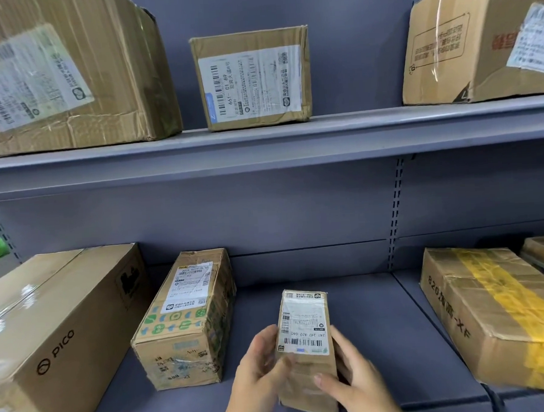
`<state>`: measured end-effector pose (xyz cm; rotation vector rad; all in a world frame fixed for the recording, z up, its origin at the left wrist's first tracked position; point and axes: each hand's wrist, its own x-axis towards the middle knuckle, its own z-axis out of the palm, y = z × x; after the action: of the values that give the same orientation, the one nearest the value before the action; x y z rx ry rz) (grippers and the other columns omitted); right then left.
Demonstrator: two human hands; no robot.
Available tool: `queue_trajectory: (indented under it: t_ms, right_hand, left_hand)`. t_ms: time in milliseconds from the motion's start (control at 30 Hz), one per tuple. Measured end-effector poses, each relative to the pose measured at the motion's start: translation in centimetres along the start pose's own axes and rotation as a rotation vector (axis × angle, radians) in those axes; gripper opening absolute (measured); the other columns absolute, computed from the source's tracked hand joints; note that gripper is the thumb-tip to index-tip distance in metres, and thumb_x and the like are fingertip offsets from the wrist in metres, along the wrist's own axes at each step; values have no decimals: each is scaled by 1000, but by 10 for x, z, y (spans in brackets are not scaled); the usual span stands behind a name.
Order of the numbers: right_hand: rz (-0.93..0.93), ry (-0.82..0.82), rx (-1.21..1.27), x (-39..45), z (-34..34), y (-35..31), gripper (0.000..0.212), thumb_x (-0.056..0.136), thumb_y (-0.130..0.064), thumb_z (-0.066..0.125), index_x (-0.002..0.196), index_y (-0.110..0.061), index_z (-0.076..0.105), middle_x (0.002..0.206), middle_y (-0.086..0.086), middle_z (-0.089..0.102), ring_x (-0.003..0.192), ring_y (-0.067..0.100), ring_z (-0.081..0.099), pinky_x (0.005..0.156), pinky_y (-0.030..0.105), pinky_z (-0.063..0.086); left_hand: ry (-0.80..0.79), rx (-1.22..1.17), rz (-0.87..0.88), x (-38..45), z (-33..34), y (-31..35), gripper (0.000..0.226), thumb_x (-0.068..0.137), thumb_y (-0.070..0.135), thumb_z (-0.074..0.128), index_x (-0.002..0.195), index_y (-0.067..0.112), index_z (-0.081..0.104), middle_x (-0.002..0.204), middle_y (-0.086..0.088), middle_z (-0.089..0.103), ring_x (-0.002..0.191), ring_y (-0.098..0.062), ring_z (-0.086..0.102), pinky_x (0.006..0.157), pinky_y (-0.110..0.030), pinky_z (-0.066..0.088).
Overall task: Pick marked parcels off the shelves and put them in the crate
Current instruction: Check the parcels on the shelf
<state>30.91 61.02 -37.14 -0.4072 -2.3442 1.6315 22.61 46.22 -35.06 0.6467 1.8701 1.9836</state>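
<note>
Parcel in hand: we hold a small brown parcel (306,352) lengthwise over the front of the lower shelf (349,321), its white barcode label facing up at us.
Left hand: our left hand (260,367) cups the parcel's left side, thumb lying over the taped near end; that grip is closed round the parcel.
Right hand: our right hand (352,375) holds the parcel's right side, thumb across the near end; this grip too is closed round it.
Whether it rests on the shelf: we cannot tell; the near end is tipped up toward us.
Lower shelf, left: a long PICO carton (57,343) at the far left, and just beside it a taped carton with green print (185,320) bearing a white label.
Lower shelf, right: a carton with yellow tape (497,313), well apart from our parcel.
Upper shelf: the upper shelf (260,137) carries a large worn carton (68,71) at left, a labelled mid-size carton (251,77) in the middle, and a printed carton (476,40) at right, each apart from the others.
</note>
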Motion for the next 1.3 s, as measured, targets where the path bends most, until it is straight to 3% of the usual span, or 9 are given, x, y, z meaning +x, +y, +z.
queue_trajectory:
  t_ms: [167,300,367,500,633,767,900,1033,1300]
  right_hand:
    - [-104,-82,-406,21,-5,-13,102,76,-37,72,148,-18,2,144,-26,-6,130,-12,8,100,-1,8]
    - [-142,-153,-604,39,1,-20,100,82,-39,64,148,-15,-8,146,-15,-27,143,3,3,109,11,16]
    - [-144,-156,-718,46,3,-27,95,86,-42,58,148,-17,-9,152,-8,-25,144,7,4,111,20,21]
    - [-164,-146,-847,67,8,-34,90,86,-44,54,148,-16,-5,156,2,-16,145,13,1,116,30,16]
    - [-159,-137,-886,85,11,-36,89,86,-43,55,149,-15,-1,157,3,-12,143,17,17,112,29,22]
    - [-161,-126,-869,96,11,-33,89,84,-43,57,149,-18,0,157,0,-12,142,17,21,111,29,24]
    - [-160,-121,-858,100,12,-29,90,84,-44,56,148,-20,-2,157,-3,-13,141,17,23,110,28,24]
    - [-171,-113,-841,99,11,-27,91,83,-46,58,148,-21,-1,157,-4,-12,140,17,24,109,29,26]
    - [-161,-154,-601,86,1,-28,104,81,-36,65,147,-15,-12,156,-4,-15,144,9,7,108,14,16]
  left_hand:
    - [8,586,233,4,-18,-5,60,74,22,69,124,37,40,137,24,31,129,4,36,95,2,24]
    - [-20,988,315,18,-24,-10,68,85,41,46,145,25,18,142,23,1,137,5,20,98,0,24]
    - [-12,1168,333,26,-26,-14,68,79,46,38,139,15,40,148,7,26,127,4,42,88,-5,37]
    - [-74,1482,249,47,-20,-14,67,25,51,85,82,17,77,91,3,75,77,-2,71,61,-7,48]
    - [32,1527,241,68,-15,-14,75,6,39,90,72,7,76,83,-6,75,74,-8,72,59,-12,53]
    - [-1,1460,131,75,-11,3,64,89,25,55,141,-2,30,152,-16,24,140,-17,29,109,-17,26]
    - [-40,1477,160,75,-15,-2,60,48,35,85,96,2,72,120,-6,62,98,-7,67,73,-8,48]
    - [20,1394,177,72,-13,0,56,97,20,38,148,11,14,158,-7,6,144,-13,15,110,-18,20]
    - [-2,1370,320,62,-24,11,63,93,23,39,148,9,12,158,-10,6,145,-16,6,111,-15,2]
